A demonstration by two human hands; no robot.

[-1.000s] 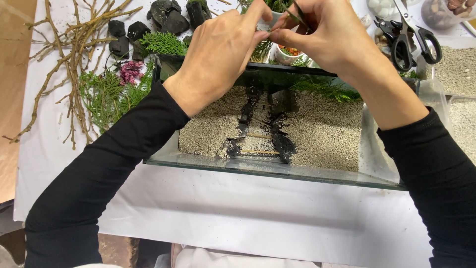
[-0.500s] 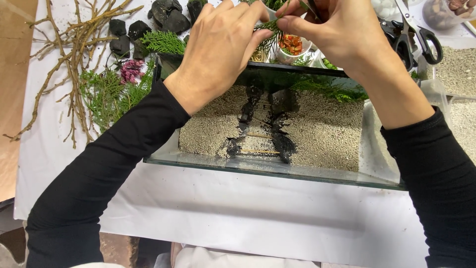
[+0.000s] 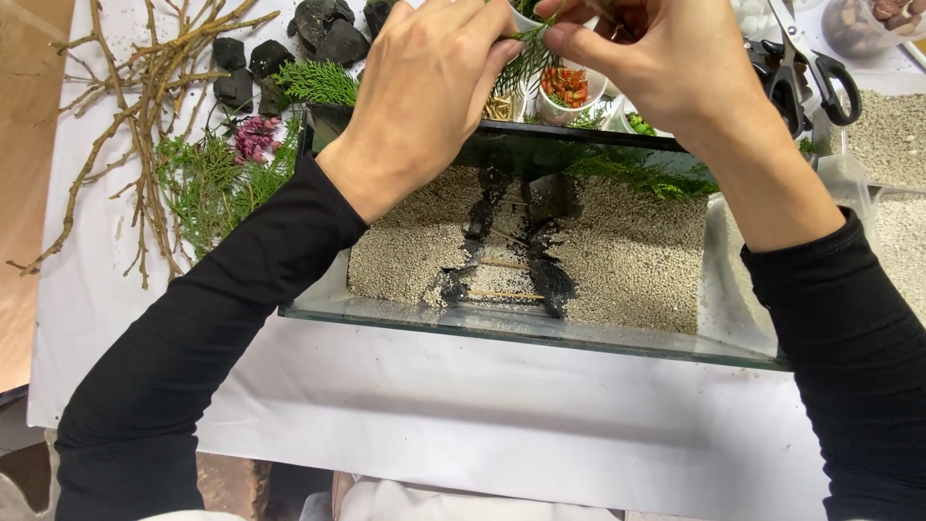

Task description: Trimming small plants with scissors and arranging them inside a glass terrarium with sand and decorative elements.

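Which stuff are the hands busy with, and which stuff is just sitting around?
In use:
- green sprig, pinched between the left hand and the right hand
- glass tank with gravel, below the hands

Lying about:
- scissors
- bare twigs
- black rocks
- cup of orange bits

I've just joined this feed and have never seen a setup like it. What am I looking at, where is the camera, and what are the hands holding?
There is no machine: a person in black sleeves works bare-handed, filmed from a head-worn camera looking down. The left hand and right hand together pinch a green sprig above the far edge of a glass tank. Inside the tank lies pale gravel with a dark strip crossed by small sticks. On the white cloth sit bare branches, black stones, scissors and a small cup of orange bits.
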